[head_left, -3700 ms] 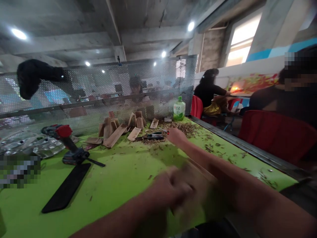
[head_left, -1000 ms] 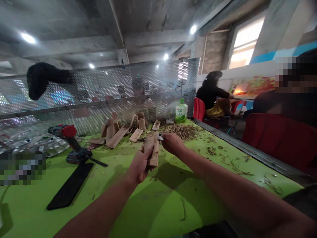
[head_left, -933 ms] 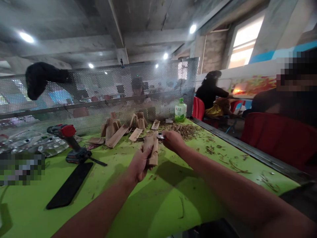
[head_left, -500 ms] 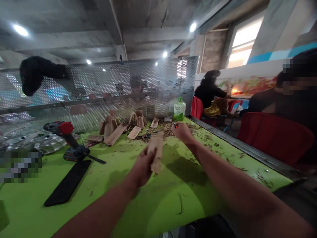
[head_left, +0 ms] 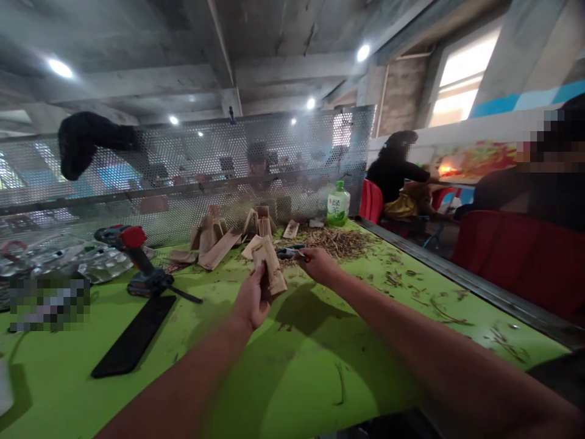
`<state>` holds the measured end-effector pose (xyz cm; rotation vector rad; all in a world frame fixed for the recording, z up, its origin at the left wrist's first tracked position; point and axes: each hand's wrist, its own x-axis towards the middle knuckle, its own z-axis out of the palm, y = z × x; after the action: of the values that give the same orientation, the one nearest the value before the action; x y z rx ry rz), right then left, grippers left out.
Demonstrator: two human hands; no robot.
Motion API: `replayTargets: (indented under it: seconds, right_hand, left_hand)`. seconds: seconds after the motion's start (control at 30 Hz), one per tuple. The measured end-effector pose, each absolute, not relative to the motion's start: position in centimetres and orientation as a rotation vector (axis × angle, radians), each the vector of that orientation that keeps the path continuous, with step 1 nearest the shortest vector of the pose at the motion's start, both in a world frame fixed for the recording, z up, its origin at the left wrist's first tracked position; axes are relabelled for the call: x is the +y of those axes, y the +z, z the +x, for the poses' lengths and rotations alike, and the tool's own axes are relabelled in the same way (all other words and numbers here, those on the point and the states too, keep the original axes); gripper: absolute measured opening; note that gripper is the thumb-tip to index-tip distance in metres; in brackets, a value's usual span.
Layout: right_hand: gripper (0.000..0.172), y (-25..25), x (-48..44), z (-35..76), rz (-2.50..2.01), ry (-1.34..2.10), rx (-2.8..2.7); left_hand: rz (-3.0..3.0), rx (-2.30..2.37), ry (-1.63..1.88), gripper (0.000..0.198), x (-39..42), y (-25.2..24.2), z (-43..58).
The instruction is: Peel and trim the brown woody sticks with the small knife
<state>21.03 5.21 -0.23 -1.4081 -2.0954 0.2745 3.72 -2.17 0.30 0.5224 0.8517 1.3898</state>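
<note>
My left hand (head_left: 250,300) grips a folded brown kraft paper packet (head_left: 269,265), which stands tilted above the green tabletop (head_left: 292,378). My right hand (head_left: 319,266) is shut on a small cutter (head_left: 290,252) with a dark and silver body and a red end. Its tip points left and lies close to the packet, though I cannot tell whether they touch. Further back on the table, beyond both hands, lies a loose heap of dry brown stems and shavings (head_left: 333,241). Several more paper packets (head_left: 219,249) stand or lie to its left.
A red and black cordless drill (head_left: 130,261) and a flat black strip (head_left: 134,336) lie at left. A green-labelled plastic bottle (head_left: 338,204) stands by a perforated metal screen (head_left: 183,161). A metal table edge (head_left: 461,286) runs along the right, near a red chair (head_left: 516,259) and a seated person (head_left: 397,167).
My right hand has moved down and left, bringing the cutter close to the packet. The packet has tilted in my left hand, and the view has shifted slightly.
</note>
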Motion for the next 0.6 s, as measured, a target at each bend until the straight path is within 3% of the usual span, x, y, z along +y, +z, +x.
replayTargets:
  seconds: [0.3, 0.6]
  right_hand:
    - [0.023, 0.8, 3.0, 19.5, -1.554, -0.037, -2.215]
    - [0.026, 1.8, 2.5, 19.6, -1.608, -0.138, -2.228]
  left_hand:
    - [0.616, 0.932, 1.353, 0.022, -1.7, -1.4, 3.7]
    - [0.727, 0.914, 1.325, 0.040, -1.9, -1.2, 4.0]
